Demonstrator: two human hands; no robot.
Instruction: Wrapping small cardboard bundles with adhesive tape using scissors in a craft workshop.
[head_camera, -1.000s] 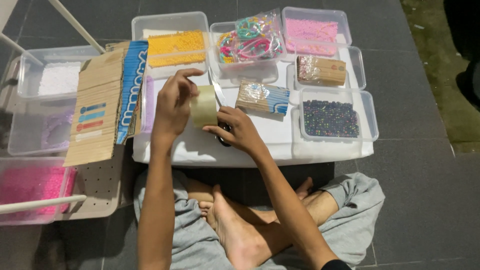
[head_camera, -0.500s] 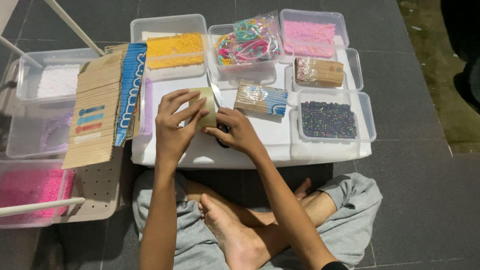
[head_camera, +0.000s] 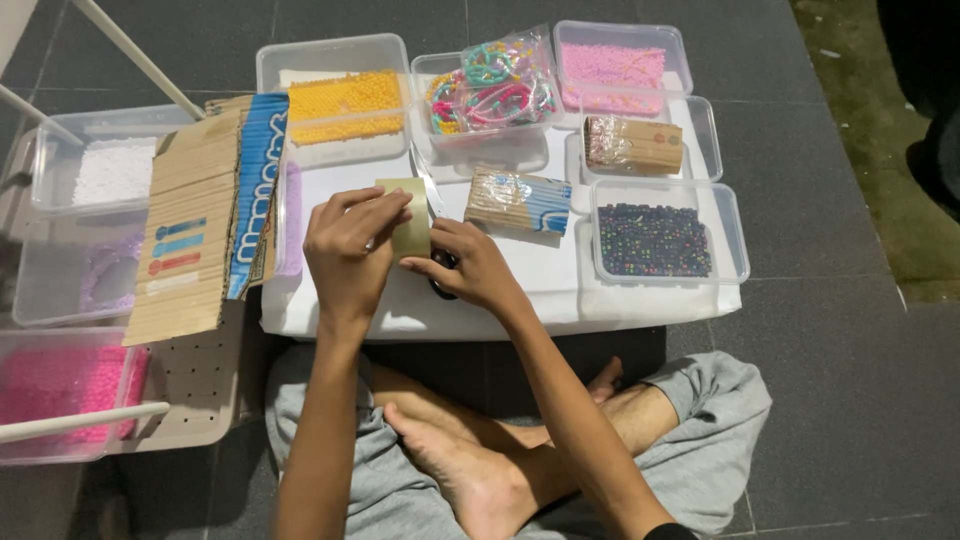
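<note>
Holding tan card (head_camera: 408, 218) lower now, left hand (head_camera: 350, 250) and right hand (head_camera: 472, 265) closer.

Bead tubs (head_camera: 650, 240) right of both hands, cardboard sheet (head_camera: 195, 235) left, white board (head_camera: 560, 290) beneath.

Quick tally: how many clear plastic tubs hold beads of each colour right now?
Pink beads: 2, back right tub and near left tub
Yellow beads: 1
White beads: 1
Dark beads: 1
Total: 5
</note>
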